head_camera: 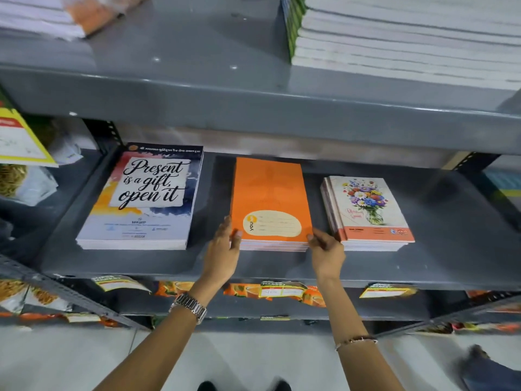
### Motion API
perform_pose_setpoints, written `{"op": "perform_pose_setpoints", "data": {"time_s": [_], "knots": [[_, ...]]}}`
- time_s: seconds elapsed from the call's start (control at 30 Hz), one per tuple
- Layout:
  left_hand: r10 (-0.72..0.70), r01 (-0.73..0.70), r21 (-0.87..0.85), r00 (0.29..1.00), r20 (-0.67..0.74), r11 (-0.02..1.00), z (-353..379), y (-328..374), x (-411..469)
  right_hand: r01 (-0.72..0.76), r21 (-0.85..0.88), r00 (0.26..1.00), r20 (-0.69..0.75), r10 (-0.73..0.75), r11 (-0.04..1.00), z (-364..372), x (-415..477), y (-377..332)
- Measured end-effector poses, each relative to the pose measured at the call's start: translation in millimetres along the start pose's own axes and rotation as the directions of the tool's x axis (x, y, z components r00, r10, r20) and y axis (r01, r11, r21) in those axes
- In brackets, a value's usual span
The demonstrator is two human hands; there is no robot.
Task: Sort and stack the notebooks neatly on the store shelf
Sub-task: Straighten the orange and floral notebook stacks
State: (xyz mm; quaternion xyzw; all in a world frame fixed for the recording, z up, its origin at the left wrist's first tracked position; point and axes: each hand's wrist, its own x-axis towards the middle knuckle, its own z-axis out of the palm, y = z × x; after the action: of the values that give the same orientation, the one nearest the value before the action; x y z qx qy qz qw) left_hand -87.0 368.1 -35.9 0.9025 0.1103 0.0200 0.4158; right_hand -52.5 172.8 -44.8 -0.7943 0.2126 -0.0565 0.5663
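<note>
Three low stacks of notebooks lie on the grey middle shelf [282, 266]. On the left is a stack topped by a "Present is a gift, open it" cover [143, 196]. In the centre is an orange stack [270, 201]. On the right is a stack with a flower-vase cover [366, 210]. My left hand [225, 246] presses against the orange stack's near left corner, thumb on the cover. My right hand [324, 246] pinches its near right corner. Both hands touch the orange stack, which rests flat on the shelf.
The upper shelf [197, 52] carries a tall stack of white-edged books [408, 43] at the right and another pile [42, 15] at the left. Snack packets [25, 182] fill the neighbouring rack on the left. Packets and yellow price tags [282, 289] hang below the shelf edge.
</note>
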Motion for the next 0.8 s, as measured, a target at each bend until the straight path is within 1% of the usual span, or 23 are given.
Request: {"op": "perform_pose_setpoints", "data": {"time_s": [0.1, 0.17, 0.23, 0.3, 0.33, 0.37, 0.4, 0.43, 0.47, 0.5, 0.53, 0.57, 0.6, 0.63, 0.7, 0.73, 0.8], "knots": [[-0.003, 0.002, 0.009, 1.0, 0.03, 1.0, 0, -1, 0, 0.003, 0.004, 1.0, 0.023, -0.003, 1.0, -1, -1, -1], [-0.036, 0.036, -0.005, 0.999, 0.002, 0.999, 2, 1, -1, 0.051, -0.036, 0.998, 0.04, -0.05, 0.998, -5, -5, -6], [-0.06, 0.055, -0.038, 0.989, -0.138, 0.998, 4, 6, -7, 0.173, -0.094, 0.985, -0.002, -0.174, 0.98, -8, -13, -11], [0.007, -0.036, -0.094, 0.956, -0.292, 0.995, 12, 24, -13, 0.322, -0.082, 0.941, -0.086, -0.328, 0.943, -22, -16, -16], [0.061, -0.105, -0.126, 0.948, -0.312, 0.986, 18, 37, -14, 0.38, -0.08, 0.913, -0.125, -0.388, 0.921, -32, -14, -18], [0.117, -0.168, -0.161, 0.951, -0.287, 0.973, 26, 52, -14, 0.42, -0.096, 0.887, -0.167, -0.43, 0.903, -46, -7, -21], [0.159, -0.204, -0.195, 0.962, -0.222, 0.959, 36, 69, -12, 0.431, -0.12, 0.868, -0.216, -0.447, 0.894, -62, 3, -22], [0.18, -0.208, -0.229, 0.974, -0.134, 0.951, 47, 86, -10, 0.404, -0.135, 0.862, -0.276, -0.425, 0.905, -79, 19, -20], [0.176, -0.18, -0.262, 0.984, -0.04, 0.948, 59, 101, -6, 0.332, -0.134, 0.872, -0.334, -0.358, 0.934, -98, 36, -19], [0.141, -0.118, -0.298, 0.988, 0.057, 0.947, 72, 116, -1, 0.224, -0.136, 0.894, -0.366, -0.259, 0.965, -116, 55, -16], [0.077, -0.02, -0.331, 0.984, 0.16, 0.944, 85, 130, 4, 0.103, -0.158, 0.92, -0.361, -0.154, 0.982, -133, 73, -12], [0.006, 0.086, -0.347, 0.967, 0.255, 0.934, 97, 141, 9, 0.003, -0.207, 0.945, -0.32, -0.071, 0.978, -146, 88, -8], [-0.053, 0.168, -0.344, 0.946, 0.319, 0.924, 108, 148, 13, -0.046, -0.252, 0.968, -0.251, -0.019, 0.967, -155, 101, -3], [-0.097, 0.219, -0.326, 0.931, 0.352, 0.919, 118, 153, 16, -0.049, -0.276, 0.986, -0.168, 0.002, 0.96, -161, 110, 1], [-0.157, 0.274, -0.287, 0.915, 0.372, 0.918, 131, 157, 21, -0.003, -0.255, 1.0, -0.024, -0.003, 0.967, -165, 122, 6], [-0.176, 0.295, -0.276, 0.906, 0.385, 0.915, 136, 160, 22, 0.01, -0.218, 1.0, 0.014, -0.007, 0.976, -167, 126, 8], [-0.179, 0.311, -0.276, 0.892, 0.416, 0.909, 143, 161, 21, 0.02, -0.134, 0.999, 0.041, -0.015, 0.991, -168, 131, 12]]}}
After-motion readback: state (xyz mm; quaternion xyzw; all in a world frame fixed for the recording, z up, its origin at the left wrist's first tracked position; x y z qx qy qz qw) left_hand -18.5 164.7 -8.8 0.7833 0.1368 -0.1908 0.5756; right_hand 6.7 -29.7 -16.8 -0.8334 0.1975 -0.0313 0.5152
